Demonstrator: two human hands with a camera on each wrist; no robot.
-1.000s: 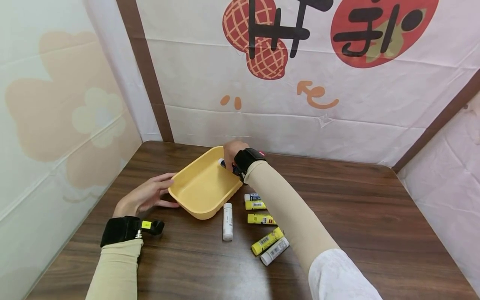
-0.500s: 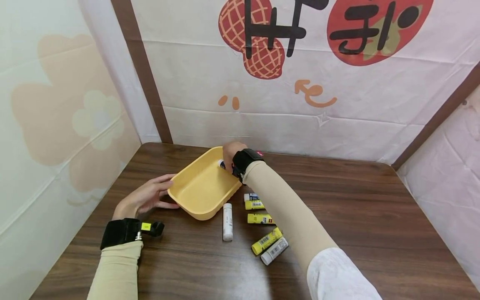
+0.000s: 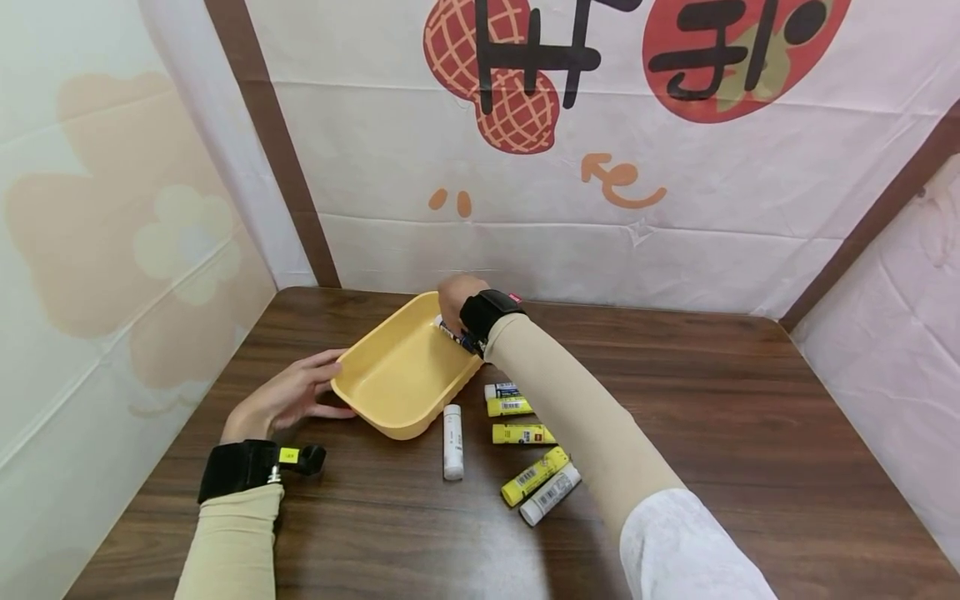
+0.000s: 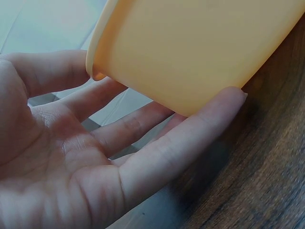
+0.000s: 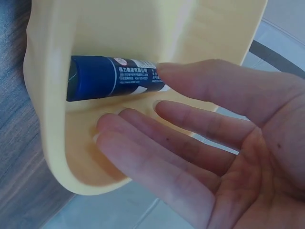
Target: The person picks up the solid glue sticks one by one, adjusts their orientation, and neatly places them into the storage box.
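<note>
On the dark table [image 3: 675, 400], head view: left hand [image 3: 288, 393] steadies the yellow tray [image 3: 390, 375] at its left wall, fingers straight; right hand [image 3: 456, 297] is at the far corner with a blue glue stick [image 3: 453, 332]; five sticks [image 3: 517, 437] lie right of the tray. Left wrist: flat fingers [image 4: 186, 143] press the tray wall [image 4: 200, 47], likely bracing it. Right wrist: fingers [image 5: 200, 119] loose and apart, the glue stick [image 5: 114, 81] lying inside, against the tray's wall [image 5: 52, 119], the only content visible.

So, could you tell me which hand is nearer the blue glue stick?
Right. The right hand is beside the blue glue stick inside the yellow tray; the left hand presses the tray's opposite outer wall.
</note>
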